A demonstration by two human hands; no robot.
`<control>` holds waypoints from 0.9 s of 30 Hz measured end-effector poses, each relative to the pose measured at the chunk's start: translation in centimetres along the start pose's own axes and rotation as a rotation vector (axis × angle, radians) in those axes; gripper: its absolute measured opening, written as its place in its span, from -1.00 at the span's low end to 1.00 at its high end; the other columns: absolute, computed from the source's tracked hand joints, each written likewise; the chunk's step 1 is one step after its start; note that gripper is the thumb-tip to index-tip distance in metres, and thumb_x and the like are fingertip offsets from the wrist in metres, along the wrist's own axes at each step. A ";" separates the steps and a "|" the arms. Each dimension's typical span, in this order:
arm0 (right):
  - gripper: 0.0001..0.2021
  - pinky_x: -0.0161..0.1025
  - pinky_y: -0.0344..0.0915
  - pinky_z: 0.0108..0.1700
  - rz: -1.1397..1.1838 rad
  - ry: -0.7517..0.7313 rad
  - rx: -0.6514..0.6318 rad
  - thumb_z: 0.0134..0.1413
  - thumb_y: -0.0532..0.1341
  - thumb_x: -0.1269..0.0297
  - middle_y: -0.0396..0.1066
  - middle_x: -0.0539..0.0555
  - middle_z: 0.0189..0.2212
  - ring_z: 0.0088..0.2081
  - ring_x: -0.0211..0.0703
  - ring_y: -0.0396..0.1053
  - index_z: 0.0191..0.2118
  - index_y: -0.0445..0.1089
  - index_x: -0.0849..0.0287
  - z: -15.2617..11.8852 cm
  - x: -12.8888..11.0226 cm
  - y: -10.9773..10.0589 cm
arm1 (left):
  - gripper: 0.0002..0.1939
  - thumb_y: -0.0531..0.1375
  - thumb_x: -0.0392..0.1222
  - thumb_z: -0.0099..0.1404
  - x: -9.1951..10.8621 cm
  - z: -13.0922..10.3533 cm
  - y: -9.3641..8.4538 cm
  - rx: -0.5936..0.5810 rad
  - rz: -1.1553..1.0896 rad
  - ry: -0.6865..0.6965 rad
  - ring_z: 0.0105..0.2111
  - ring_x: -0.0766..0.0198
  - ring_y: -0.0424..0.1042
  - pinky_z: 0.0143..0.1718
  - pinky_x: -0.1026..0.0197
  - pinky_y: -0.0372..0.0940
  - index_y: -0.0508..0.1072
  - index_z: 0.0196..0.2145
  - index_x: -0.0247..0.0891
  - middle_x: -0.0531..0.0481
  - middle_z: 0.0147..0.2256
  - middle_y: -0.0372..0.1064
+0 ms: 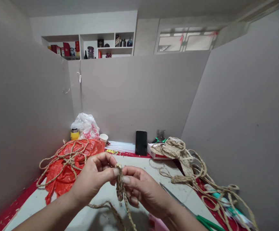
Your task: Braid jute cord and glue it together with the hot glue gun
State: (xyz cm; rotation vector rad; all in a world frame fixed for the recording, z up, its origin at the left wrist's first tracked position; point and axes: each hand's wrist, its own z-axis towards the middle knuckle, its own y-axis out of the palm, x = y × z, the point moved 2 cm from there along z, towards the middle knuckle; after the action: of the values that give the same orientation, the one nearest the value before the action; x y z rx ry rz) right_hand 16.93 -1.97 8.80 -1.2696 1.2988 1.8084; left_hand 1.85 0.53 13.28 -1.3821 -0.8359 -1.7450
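Observation:
Between my two hands, above the middle of the board, is a folded bundle of braided straw rope (119, 186). My left hand (102, 170) pinches its top end between thumb and fingers. From the other side my right hand (135, 184) grips the same bundle, thumb against its upper part and fingers curled behind. A tail of the rope hangs below the hands toward the near edge, and another stretch trails left over the board. Under my right forearm lie long tweezers or scissors with green handles (208, 222), partly hidden.
A red plastic bag (64, 179) with loose rope on it lies left. More braided rope (175, 147) is heaped right. At the back stand a black phone (141, 143), a paper cup (103, 138), a yellow jar (75, 134) and green-handled pliers (160, 138). Grey partitions (139, 93) enclose the table.

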 end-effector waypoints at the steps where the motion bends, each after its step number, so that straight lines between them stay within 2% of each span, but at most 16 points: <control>1: -0.71 -0.54 0.04 -0.71 -0.007 0.016 -0.020 -0.07 0.37 0.15 0.26 -0.09 -0.66 -0.70 -0.50 0.08 -0.37 0.44 0.33 0.0 0.2 0.0 | -0.88 0.25 -0.30 0.07 -0.1 0.1 0.0 -0.014 -0.023 -0.003 -0.57 0.40 0.27 -0.47 0.30 0.22 0.33 -0.43 -0.30 0.11 -0.59 0.30; 4: -0.65 -0.52 -0.07 -0.74 0.002 0.048 -0.079 -0.03 0.33 0.09 0.17 -0.14 -0.75 -0.76 -0.53 -0.03 -0.35 0.51 0.39 0.1 0.5 -0.2 | -0.87 0.24 -0.29 0.08 -0.5 0.3 0.0 -0.049 -0.088 -0.016 -0.59 0.38 0.27 -0.49 0.26 0.26 0.32 -0.43 -0.29 0.11 -0.60 0.30; 8: -0.64 -0.50 -0.16 -0.75 0.040 0.057 -0.124 -0.05 0.33 0.08 0.10 -0.18 -0.78 -0.78 -0.53 -0.10 -0.39 0.53 0.38 -0.1 0.6 -0.3 | -0.87 0.26 -0.32 0.08 -0.7 0.5 0.0 -0.073 -0.111 -0.031 -0.57 0.40 0.28 -0.49 0.31 0.23 0.33 -0.43 -0.30 0.10 -0.58 0.31; 16: -0.67 -0.49 -0.21 -0.76 0.090 0.010 -0.078 -0.08 0.35 0.10 0.17 -0.15 -0.71 -0.76 -0.57 -0.14 -0.37 0.51 0.35 -0.5 0.2 0.1 | -0.74 0.31 -0.16 0.11 -0.7 0.7 -0.1 -0.190 -0.126 -0.038 -0.54 0.36 0.35 -0.46 0.28 0.25 0.37 -0.29 -0.32 0.06 -0.51 0.33; 23: -0.66 -0.48 -0.24 -0.77 0.105 0.040 -0.099 -0.06 0.32 0.10 0.13 -0.17 -0.75 -0.79 -0.57 -0.13 -0.40 0.51 0.39 -0.7 0.8 0.7 | -0.78 0.38 -0.23 -0.01 -1.2 0.7 0.0 -0.257 -0.147 -0.103 -0.56 0.39 0.34 -0.51 0.33 0.24 0.44 -0.43 -0.35 0.03 -0.52 0.37; 27: -0.67 -0.48 -0.24 -0.77 0.166 0.043 -0.098 -0.08 0.33 0.13 0.09 -0.18 -0.76 -0.79 -0.56 -0.15 -0.39 0.52 0.39 -0.7 1.2 0.8 | -0.79 0.39 -0.23 -0.02 -0.9 0.6 0.1 -0.246 -0.156 -0.114 -0.58 0.43 0.31 -0.52 0.35 0.23 0.44 -0.47 -0.34 0.05 -0.56 0.37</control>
State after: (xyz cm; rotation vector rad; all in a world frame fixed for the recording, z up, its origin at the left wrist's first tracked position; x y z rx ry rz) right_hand 16.07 -3.00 7.93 -1.2914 1.3896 1.9913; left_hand 2.32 1.10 12.49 -1.6270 -0.8307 -1.9557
